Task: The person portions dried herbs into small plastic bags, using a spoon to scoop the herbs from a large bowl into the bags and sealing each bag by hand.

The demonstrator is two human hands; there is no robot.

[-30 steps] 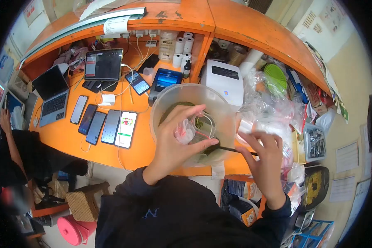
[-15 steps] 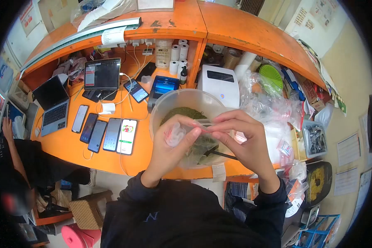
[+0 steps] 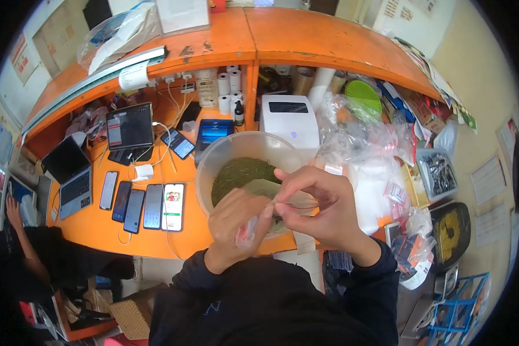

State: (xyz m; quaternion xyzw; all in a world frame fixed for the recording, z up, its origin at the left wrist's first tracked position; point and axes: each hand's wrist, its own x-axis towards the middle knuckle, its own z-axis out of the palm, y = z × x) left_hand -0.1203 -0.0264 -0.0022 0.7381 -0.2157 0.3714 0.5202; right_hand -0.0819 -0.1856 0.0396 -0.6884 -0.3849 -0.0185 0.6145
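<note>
My left hand (image 3: pixel 233 225) and my right hand (image 3: pixel 323 202) meet over the front of a big translucent tub (image 3: pixel 259 141). Their thumbs and index fingertips pinch a thin clear plastic bag (image 3: pixel 265 187), which shows partly behind the fingers. Crumpled clear plastic with red print (image 3: pixel 245 232) is tucked in my left palm. Inside the tub lies a dark green, leafy-looking mass (image 3: pixel 236 173). My hands hide the tub's front part.
Several phones (image 3: pixel 153 205), a laptop (image 3: pixel 75 179) and a tablet (image 3: pixel 130 127) stand on the left of the orange desk. A blue-topped device (image 3: pixel 214 135) and a white machine (image 3: pixel 288 121) sit behind the tub. Clear plastic bags (image 3: pixel 357 138) pile up at right. Another person's hand (image 3: pixel 14 212) is far left.
Both hands have come lower and closer together, fingertips now touching at the bag. The view has shifted, showing more green in the tub. The black handle seen earlier is hidden behind my right hand.
</note>
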